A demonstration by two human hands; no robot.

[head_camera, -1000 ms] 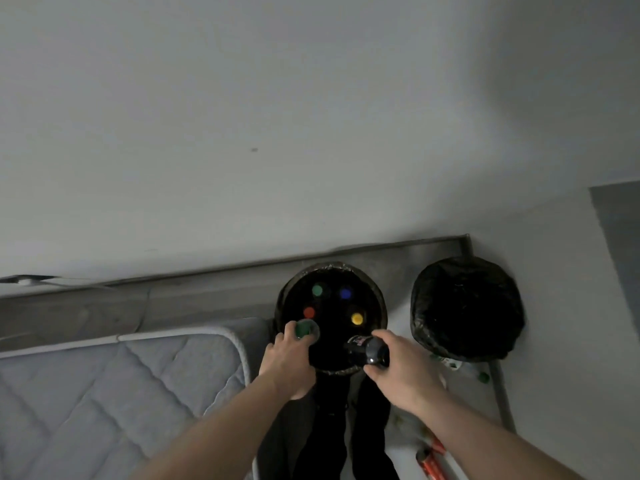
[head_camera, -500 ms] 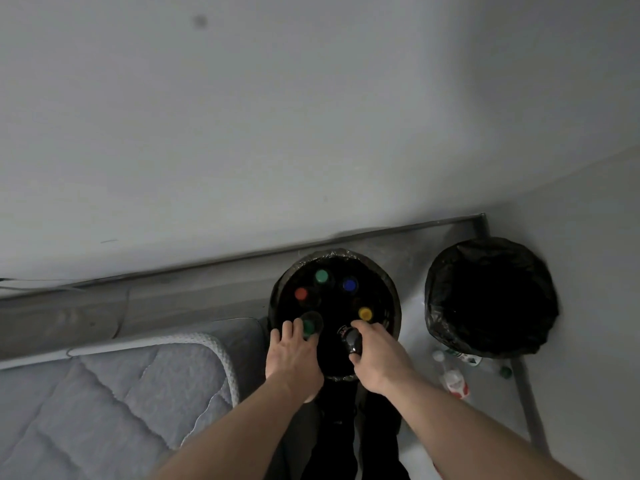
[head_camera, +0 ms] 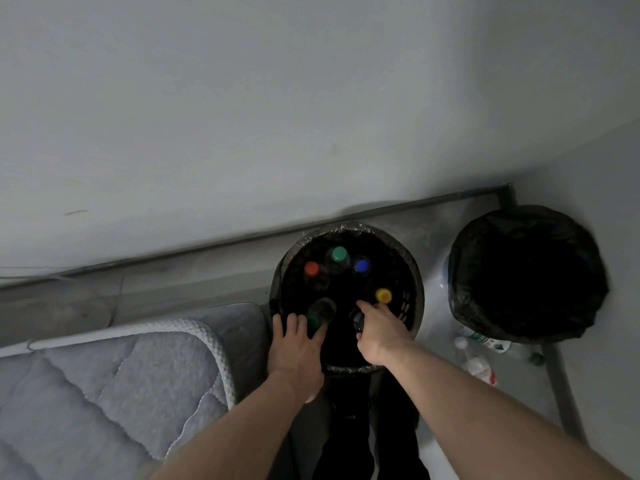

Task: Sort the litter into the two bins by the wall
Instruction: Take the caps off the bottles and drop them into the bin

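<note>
The left bin point(head_camera: 414, 271), lined in black, stands by the wall and holds bottles with red point(head_camera: 311, 268), green point(head_camera: 338, 253), blue point(head_camera: 362, 265) and yellow point(head_camera: 383, 295) caps. My left hand point(head_camera: 296, 344) reaches over its near rim with a clear green-capped bottle point(head_camera: 318, 313) pinched between thumb and fingers. Beside it, my right hand point(head_camera: 381, 327) grips a dark bottle point(head_camera: 356, 320) inside the bin. The right bin point(head_camera: 464, 244), also lined in black, looks dark inside.
A grey quilted mattress point(head_camera: 104, 375) lies at the left, against the left bin. Plastic bottles point(head_camera: 481, 367) and a green cap point(head_camera: 536, 358) lie on the floor in front of the right bin. My dark trouser legs are below the bin.
Both hands have moved forward and down into the left bin with their bottles. The view has shifted closer to the bins.
</note>
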